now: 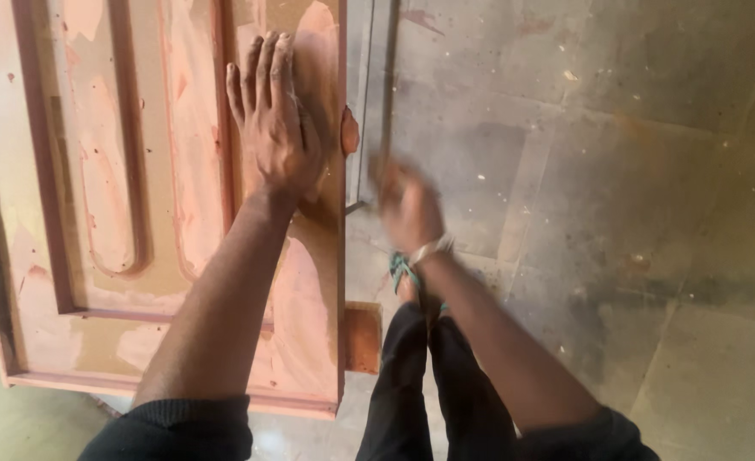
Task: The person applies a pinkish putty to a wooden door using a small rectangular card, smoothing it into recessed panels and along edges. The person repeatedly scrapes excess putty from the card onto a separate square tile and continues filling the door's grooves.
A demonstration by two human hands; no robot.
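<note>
Left hand (276,128) spread flat, fingers together and extended, palm pressed on the reddish-brown panelled door (138,213) near its right edge, thumb hooked round that edge, nothing held. Right hand (407,205) blurred in mid-air just beside the door's right edge, off the wood, over the grey concrete floor (616,171); grip impossible to tell, pale band at the wrist. Below, dark trouser legs (428,384) and a foot in a green-strapped sandal (405,275) on the floor.

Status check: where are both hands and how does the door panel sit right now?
Left hand flat on the reddish door panel, thumb round its edge. Right hand blurred, off the panel, grip unclear. Nothing between them.
</note>
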